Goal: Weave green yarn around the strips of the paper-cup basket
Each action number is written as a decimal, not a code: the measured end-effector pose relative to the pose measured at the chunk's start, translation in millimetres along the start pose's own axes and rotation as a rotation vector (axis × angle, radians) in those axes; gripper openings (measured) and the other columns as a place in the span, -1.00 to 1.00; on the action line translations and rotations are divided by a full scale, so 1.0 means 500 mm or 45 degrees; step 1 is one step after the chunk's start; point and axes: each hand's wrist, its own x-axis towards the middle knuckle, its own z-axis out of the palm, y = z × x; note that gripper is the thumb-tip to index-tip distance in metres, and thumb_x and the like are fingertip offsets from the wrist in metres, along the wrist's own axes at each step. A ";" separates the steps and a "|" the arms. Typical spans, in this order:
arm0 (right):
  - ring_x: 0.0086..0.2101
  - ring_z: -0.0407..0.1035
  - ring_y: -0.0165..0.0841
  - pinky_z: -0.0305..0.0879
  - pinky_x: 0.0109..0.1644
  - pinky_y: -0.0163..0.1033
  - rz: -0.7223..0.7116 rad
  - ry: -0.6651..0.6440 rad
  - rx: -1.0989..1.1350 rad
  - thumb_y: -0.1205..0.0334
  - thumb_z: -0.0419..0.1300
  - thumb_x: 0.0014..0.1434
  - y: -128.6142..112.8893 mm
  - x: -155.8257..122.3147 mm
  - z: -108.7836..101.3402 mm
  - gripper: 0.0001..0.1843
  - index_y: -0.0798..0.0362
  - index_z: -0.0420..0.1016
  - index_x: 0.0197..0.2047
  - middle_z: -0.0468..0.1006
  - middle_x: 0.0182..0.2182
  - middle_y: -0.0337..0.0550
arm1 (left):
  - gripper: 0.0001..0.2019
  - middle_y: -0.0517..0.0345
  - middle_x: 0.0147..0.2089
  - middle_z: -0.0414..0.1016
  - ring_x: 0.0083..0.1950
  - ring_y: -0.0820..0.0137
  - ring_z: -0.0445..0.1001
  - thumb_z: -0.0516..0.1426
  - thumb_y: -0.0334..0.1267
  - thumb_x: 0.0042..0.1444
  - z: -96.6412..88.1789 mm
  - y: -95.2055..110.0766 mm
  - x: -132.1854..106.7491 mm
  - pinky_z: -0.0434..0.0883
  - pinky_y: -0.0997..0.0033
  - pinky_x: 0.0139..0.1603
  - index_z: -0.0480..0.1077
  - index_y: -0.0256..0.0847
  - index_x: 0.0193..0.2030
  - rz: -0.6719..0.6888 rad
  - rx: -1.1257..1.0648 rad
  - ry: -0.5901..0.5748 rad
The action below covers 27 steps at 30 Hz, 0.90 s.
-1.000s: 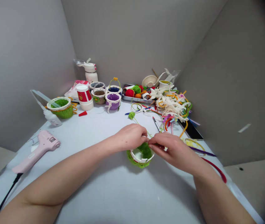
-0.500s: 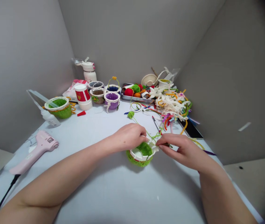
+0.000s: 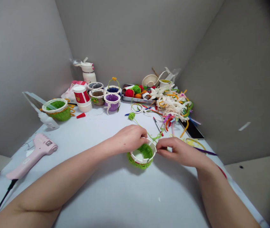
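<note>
A small white cup (image 3: 141, 156) partly wrapped in green yarn sits on the white table (image 3: 116, 193) in front of me. My left hand (image 3: 130, 137) curls over the cup's far rim and grips it. Just right of the cup, my right hand (image 3: 175, 152) pinches a strand of green yarn (image 3: 157, 136) against the rim. The yarn runs back across the table to a little green ball (image 3: 131, 116).
A pink glue gun (image 3: 31, 155) lies at the left. Behind are a green-wrapped cup (image 3: 55, 109), a red-and-white cup (image 3: 80, 98), several small decorated baskets (image 3: 106, 93), a white bottle (image 3: 87, 72), a metal tray of yarn balls (image 3: 137, 93), tangled pipe cleaners (image 3: 175, 109) and a dark phone (image 3: 193, 129).
My right hand pulled out to the right with the yarn strand, then came back to the cup's rim. The cup turned slightly under my left hand. The view shifted a little.
</note>
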 end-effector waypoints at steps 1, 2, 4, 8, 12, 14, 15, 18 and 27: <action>-0.47 0.31 -0.43 0.20 -0.39 -0.36 0.009 -0.019 -0.017 0.29 0.06 0.19 0.001 0.004 0.006 -0.79 0.09 0.51 -0.37 0.50 -0.50 -0.23 | -0.78 0.12 -0.28 0.56 -0.31 0.39 0.43 0.06 -0.17 0.12 -0.002 0.001 -0.001 0.25 0.45 -0.35 0.50 -0.19 -0.31 0.000 0.016 -0.006; -0.49 0.28 -0.44 0.17 -0.42 -0.36 0.015 -0.027 -0.033 0.30 0.05 0.18 0.001 0.007 0.012 -0.78 0.10 0.50 -0.40 0.48 -0.53 -0.25 | -0.78 0.12 -0.28 0.56 -0.31 0.39 0.43 0.05 -0.17 0.13 -0.004 0.003 -0.004 0.25 0.45 -0.35 0.50 -0.19 -0.31 0.002 0.040 -0.011; -0.50 0.27 -0.45 0.15 -0.43 -0.37 0.034 0.009 -0.044 0.32 0.05 0.17 0.000 0.014 0.020 -0.78 0.10 0.49 -0.42 0.47 -0.54 -0.26 | -0.78 0.10 -0.30 0.55 -0.31 0.37 0.43 0.04 -0.19 0.13 -0.012 0.009 -0.010 0.26 0.44 -0.34 0.49 -0.19 -0.30 -0.005 0.111 -0.017; -0.40 0.35 -0.42 0.21 -0.33 -0.37 0.066 0.130 0.009 0.33 0.03 0.19 0.000 0.023 0.028 -0.79 0.10 0.51 -0.32 0.53 -0.43 -0.23 | -0.79 0.05 -0.34 0.53 -0.31 0.32 0.44 0.01 -0.27 0.10 -0.028 0.025 -0.021 0.28 0.41 -0.34 0.47 -0.21 -0.34 -0.087 0.302 -0.022; -0.42 0.35 -0.42 0.20 -0.35 -0.37 0.080 0.171 0.023 0.31 0.03 0.20 0.004 0.032 0.036 -0.77 0.11 0.52 -0.32 0.53 -0.45 -0.23 | -0.80 0.00 -0.34 0.52 -0.31 0.28 0.46 0.00 -0.32 0.07 -0.031 0.029 -0.025 0.27 0.39 -0.36 0.45 -0.24 -0.35 -0.130 0.393 -0.064; -0.42 0.35 -0.41 0.21 -0.36 -0.36 0.076 0.174 0.027 0.31 0.04 0.20 0.005 0.034 0.038 -0.77 0.12 0.52 -0.32 0.54 -0.45 -0.22 | -0.80 0.01 -0.34 0.53 -0.30 0.27 0.46 -0.01 -0.30 0.07 -0.030 0.026 -0.025 0.28 0.38 -0.35 0.45 -0.23 -0.35 -0.128 0.373 -0.094; -0.41 0.36 -0.41 0.21 -0.35 -0.36 0.072 0.180 0.033 0.31 0.04 0.19 0.005 0.034 0.038 -0.77 0.12 0.53 -0.31 0.54 -0.44 -0.21 | -0.80 0.02 -0.32 0.53 -0.29 0.27 0.46 0.00 -0.28 0.08 -0.031 0.023 -0.025 0.29 0.38 -0.34 0.45 -0.22 -0.33 -0.122 0.351 -0.101; -0.38 0.38 -0.39 0.23 -0.31 -0.34 0.062 0.203 0.058 0.30 0.05 0.20 0.003 0.031 0.037 -0.77 0.10 0.54 -0.28 0.57 -0.39 -0.20 | -0.79 0.05 -0.20 0.54 -0.19 0.28 0.46 0.03 -0.23 0.08 -0.034 0.015 -0.022 0.32 0.37 -0.23 0.45 -0.20 -0.21 -0.048 0.230 -0.051; -0.45 0.28 -0.43 0.18 -0.39 -0.37 0.074 0.161 0.035 0.20 0.03 0.24 0.008 0.028 0.036 -0.72 0.11 0.52 -0.33 0.46 -0.50 -0.26 | -0.86 0.23 -0.28 0.55 -0.25 0.44 0.44 0.11 -0.31 0.06 0.005 -0.001 0.015 0.29 0.51 -0.24 0.48 -0.17 -0.27 0.244 -0.195 -0.093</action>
